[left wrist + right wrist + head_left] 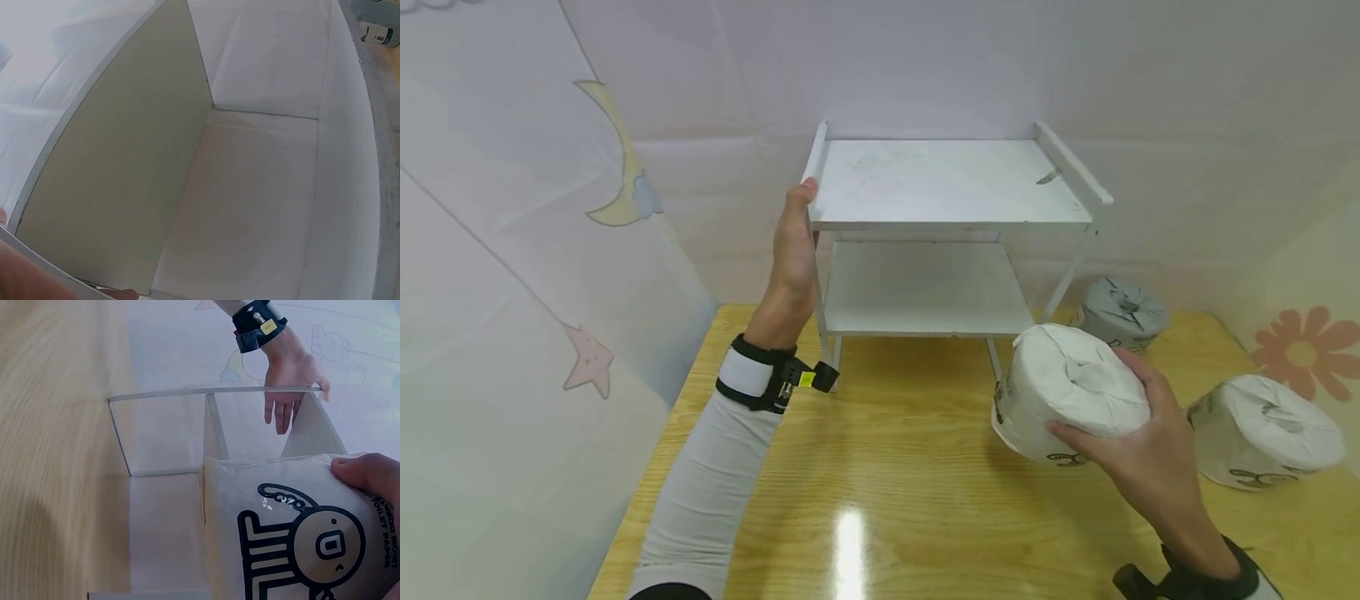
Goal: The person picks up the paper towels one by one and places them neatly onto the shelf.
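Observation:
My right hand point(1157, 450) holds a roll of toilet paper point(1082, 383) in white wrapping, thumb on the near side and fingers round the far right. The roll is tilted in front of the shelf's right leg; its dog print and lettering show in the right wrist view. At the left side of a white two-tier shelf point(951, 187), my left hand point(796, 250) grips the side frame. Its thumb lies over the top edge, and the fingers point(282, 415) reach inside below it. Only bits of that hand point(31, 275) show in the left wrist view.
Two more wrapped rolls stand on the wooden table point(880, 467): a greyish one point(1123, 312) behind the shelf's right leg and a white one point(1266, 429) at the far right. A pale printed cloth point(910, 67) hangs behind and beside the table.

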Available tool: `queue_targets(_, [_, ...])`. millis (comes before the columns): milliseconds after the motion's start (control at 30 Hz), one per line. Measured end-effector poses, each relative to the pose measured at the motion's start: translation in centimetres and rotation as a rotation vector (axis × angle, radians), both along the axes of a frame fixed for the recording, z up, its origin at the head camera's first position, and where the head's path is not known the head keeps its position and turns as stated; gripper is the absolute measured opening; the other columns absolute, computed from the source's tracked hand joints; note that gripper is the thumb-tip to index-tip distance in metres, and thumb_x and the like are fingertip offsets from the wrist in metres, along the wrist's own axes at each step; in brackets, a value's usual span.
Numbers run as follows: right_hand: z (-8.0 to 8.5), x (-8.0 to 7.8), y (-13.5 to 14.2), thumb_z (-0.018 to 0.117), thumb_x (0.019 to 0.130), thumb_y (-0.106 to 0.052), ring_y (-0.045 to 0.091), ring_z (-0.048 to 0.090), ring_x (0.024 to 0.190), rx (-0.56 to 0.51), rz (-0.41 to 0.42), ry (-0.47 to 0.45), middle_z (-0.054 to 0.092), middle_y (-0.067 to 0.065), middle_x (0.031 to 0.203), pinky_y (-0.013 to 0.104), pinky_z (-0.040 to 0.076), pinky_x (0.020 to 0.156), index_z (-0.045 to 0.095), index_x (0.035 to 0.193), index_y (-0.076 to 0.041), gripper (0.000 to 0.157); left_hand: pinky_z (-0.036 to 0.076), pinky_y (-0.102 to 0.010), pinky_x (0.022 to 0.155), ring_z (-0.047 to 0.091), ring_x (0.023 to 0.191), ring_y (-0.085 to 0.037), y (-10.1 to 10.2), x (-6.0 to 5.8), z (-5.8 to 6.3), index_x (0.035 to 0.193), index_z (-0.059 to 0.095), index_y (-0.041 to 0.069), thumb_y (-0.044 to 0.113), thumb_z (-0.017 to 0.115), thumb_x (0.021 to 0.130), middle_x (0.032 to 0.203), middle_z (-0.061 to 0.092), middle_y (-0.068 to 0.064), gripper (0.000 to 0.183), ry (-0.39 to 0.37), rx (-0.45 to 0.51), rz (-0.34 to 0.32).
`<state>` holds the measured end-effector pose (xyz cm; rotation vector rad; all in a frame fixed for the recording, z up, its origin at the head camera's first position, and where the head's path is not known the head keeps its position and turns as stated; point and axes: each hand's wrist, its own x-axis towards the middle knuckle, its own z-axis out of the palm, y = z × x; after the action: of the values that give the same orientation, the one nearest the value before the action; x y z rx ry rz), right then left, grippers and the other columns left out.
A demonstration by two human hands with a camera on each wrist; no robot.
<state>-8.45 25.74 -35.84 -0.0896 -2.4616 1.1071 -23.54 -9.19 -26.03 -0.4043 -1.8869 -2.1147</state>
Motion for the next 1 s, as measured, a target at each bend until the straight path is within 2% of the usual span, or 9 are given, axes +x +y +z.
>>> queue_targets(167, [0.7,-0.1,-0.7,0.095,0.052,-0.021,0.003,0.044,0.112,0.002,0.029,0.047,0.052,0.006,0.141,0.022,0.031,0.085,0.044,0.147,-0.030,0.109,0.012,-0.044,0.113,0.021,0.140,-0.015,0.2,0.0,0.0,0.156,0.020,0.018,0.053,0.027,0.098,0.154,0.025,-0.003,0.068,-0.004,-0.016,-0.004])
queue_targets(267, [1.3,-0.2,-1.2,0.096,0.050,-0.022,0.001,0.045,0.110,0.008,0.046,0.066,0.055,0.006,0.138,0.022,0.032,0.084,0.046,0.146,-0.032,0.108,0.012,-0.043,0.113,0.019,0.142,-0.014,0.2,0.1,-0.1,0.157,0.019,0.018,0.053,0.028,0.098,0.157,0.023,-0.002,0.069,-0.010,-0.017,0.002])
queue_targets(400, [2.3,-0.6,-2.0,0.096,0.049,-0.023,0.001,0.046,0.113,0.021,0.075,0.099,0.055,0.003,0.138,0.022,0.033,0.086,0.047,0.145,-0.033,0.109,0.011,-0.043,0.114,0.017,0.143,-0.013,0.0,0.2,0.1,0.157,0.017,0.019,0.052,0.027,0.098,0.159,0.020,-0.002,0.068,-0.014,-0.016,0.009])
queue_targets(600, [3.7,-1.4,-3.0,0.097,0.047,-0.020,0.003,0.045,0.115,0.004,0.112,0.119,0.054,0.002,0.138,0.022,0.033,0.088,0.047,0.145,-0.026,0.110,0.012,-0.042,0.114,0.016,0.142,-0.012,-0.2,0.2,0.1,0.157,0.016,0.019,0.051,0.027,0.099,0.159,0.019,-0.001,0.068,-0.020,-0.013,0.016])
queue_targets(833, [4.9,-2.1,-4.0,0.097,0.045,-0.017,0.004,0.047,0.114,-0.023,0.140,0.162,0.056,0.000,0.134,0.022,0.034,0.089,0.050,0.143,-0.023,0.109,0.013,-0.044,0.112,0.018,0.141,-0.015,-0.1,0.2,-0.1,0.158,0.015,0.017,0.049,0.025,0.099,0.158,0.019,-0.004,0.068,-0.013,-0.017,-0.006])
queue_targets(1000, [5.4,-3.3,-5.0,0.097,0.047,-0.018,0.006,0.048,0.116,-0.040,0.194,0.206,0.056,0.000,0.135,0.024,0.036,0.090,0.049,0.143,-0.019,0.108,0.015,-0.044,0.111,0.020,0.140,-0.016,-0.2,0.2,-0.1,0.157,0.018,0.019,0.052,0.028,0.098,0.157,0.022,-0.003,0.068,-0.014,-0.008,0.010])
